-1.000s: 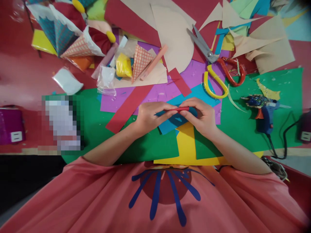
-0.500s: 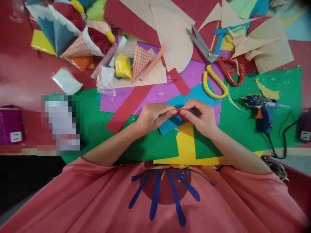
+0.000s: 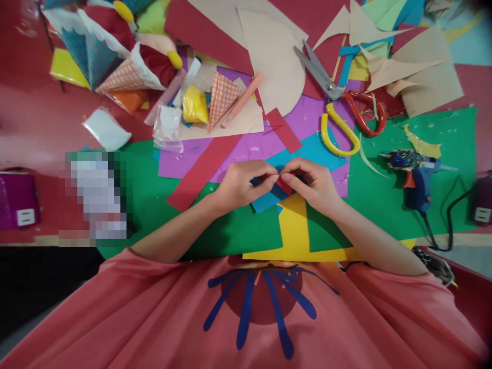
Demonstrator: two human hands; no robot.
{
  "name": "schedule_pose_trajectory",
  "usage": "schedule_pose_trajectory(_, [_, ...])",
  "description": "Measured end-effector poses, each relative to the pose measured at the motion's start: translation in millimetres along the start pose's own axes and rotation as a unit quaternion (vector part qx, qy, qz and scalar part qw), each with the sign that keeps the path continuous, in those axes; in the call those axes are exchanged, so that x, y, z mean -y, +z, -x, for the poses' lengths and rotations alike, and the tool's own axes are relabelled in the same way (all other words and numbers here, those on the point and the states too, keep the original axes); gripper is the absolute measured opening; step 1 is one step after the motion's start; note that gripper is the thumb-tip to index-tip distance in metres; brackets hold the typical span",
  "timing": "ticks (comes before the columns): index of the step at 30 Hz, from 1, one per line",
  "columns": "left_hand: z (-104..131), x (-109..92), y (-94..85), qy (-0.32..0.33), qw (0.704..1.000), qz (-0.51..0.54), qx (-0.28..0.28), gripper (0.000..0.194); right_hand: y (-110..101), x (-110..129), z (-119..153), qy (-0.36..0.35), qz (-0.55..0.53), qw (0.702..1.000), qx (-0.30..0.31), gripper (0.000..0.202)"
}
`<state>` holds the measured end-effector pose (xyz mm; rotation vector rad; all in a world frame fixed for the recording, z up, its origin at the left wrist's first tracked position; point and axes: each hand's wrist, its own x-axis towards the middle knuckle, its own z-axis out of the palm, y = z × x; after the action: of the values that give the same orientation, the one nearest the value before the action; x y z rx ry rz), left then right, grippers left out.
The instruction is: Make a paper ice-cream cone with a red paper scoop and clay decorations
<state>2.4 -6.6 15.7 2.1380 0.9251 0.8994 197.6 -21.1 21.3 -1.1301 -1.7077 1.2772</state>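
1. Two hands meet at the middle of the table: our left hand (image 3: pixel 245 182) and our right hand (image 3: pixel 314 185) share one small red piece (image 3: pixel 285 186), fingertips almost touching.
2. Our left thumb and finger are pinched together at its left edge, while our right thumb presses its near face against the finger behind; something so small seems to leave room for fingertips only.
3. We hold the piece up over the blue paper (image 3: pixel 264 201), likely so both thumbs can get at its edges. Our fingers hide much of it, so we cannot tell its full shape.
4. A long red strip (image 3: pixel 203 175) slants across the purple sheet (image 3: pixel 173 165) and onto the green sheet (image 3: pixel 226 228), to the left of the blue paper, perhaps kept out of our hands' way.
5. Scissors (image 3: pixel 331 88) lie with blades parted and handles towards us, probably for easy reach.
6. To our right, a glue gun (image 3: pixel 418 185) rests on the green sheet, well apart from our fingers, perhaps for safety's sake.
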Motion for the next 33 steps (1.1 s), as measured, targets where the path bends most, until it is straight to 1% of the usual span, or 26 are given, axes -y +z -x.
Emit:
schedule_pose_trajectory(2, [1, 0, 0.7, 0.021, 1.0, -0.002, -0.001, 0.026, 0, 1, 0, -0.015, 0.027, 1.0, -0.003, 0.021])
schedule_pose_trajectory(4, [1, 0, 1.3, 0.017, 1.0, 0.017, 0.0, 0.026, 1, 1, 1, -0.03, 0.043, 0.999, -0.017, 0.021])
schedule_pose_trajectory(6, [0, -1, 1.3, -0.03, 0.998, 0.06, 0.007, 0.028, 2, 2, 1, -0.021, 0.029, 0.999, -0.034, 0.022])
schedule_pose_trajectory(8, [-1, -3, 0.7, -0.095, 0.988, 0.117, 0.016, 0.033, 2, 2, 1, 0.007, -0.014, 0.999, -0.042, 0.025])
schedule_pose_trajectory(10, [-3, -5, -0.7, -0.14, 0.976, 0.165, 0.014, 0.039, 2, 3, 0, 0.036, -0.064, 0.997, -0.031, 0.03])
schedule_pose_trajectory(11, [-4, -6, -1.5, -0.152, 0.972, 0.18, 0.009, 0.041, 1, 4, -1, 0.047, -0.083, 0.995, -0.02, 0.034])
schedule_pose_trajectory(15, [-5, -9, -5.8, -0.172, 0.963, 0.206, -0.009, 0.041, -3, 6, -4, 0.059, -0.098, 0.993, 0.031, 0.044])
schedule_pose_trajectory(18, [-6, -11, -8.0, -0.19, 0.95, 0.246, 0.002, 0.038, -6, 8, -5, 0.06, -0.108, 0.991, 0.058, 0.044])
schedule_pose_trajectory(22, [-7, -11, -7.1, -0.222, 0.922, 0.316, 0.011, 0.037, -7, 8, -5, 0.072, -0.134, 0.986, 0.063, 0.046])
schedule_pose_trajectory(25, [-9, -10, -4.7, -0.238, 0.915, 0.325, 0.008, 0.037, -5, 8, -4, 0.077, -0.1, 0.991, 0.046, 0.048])
schedule_pose_trajectory(28, [-9, -9, -2.2, -0.24, 0.923, 0.3, 0.034, 0.038, -3, 6, -3, 0.058, -0.019, 0.998, 0.026, 0.05])
schedule_pose_trajectory(30, [-8, -9, -0.8, -0.238, 0.927, 0.286, 0.043, 0.041, -1, 5, -2, 0.05, 0.001, 0.999, 0.018, 0.05])
schedule_pose_trajectory(31, [-7, -9, -0.2, -0.237, 0.928, 0.284, 0.036, 0.042, -1, 5, -2, 0.054, -0.004, 0.998, 0.018, 0.049])
schedule_pose_trajectory(33, [-6, -8, 0.8, -0.239, 0.927, 0.288, 0.004, 0.044, 0, 4, -1, 0.074, -0.03, 0.996, 0.028, 0.047])
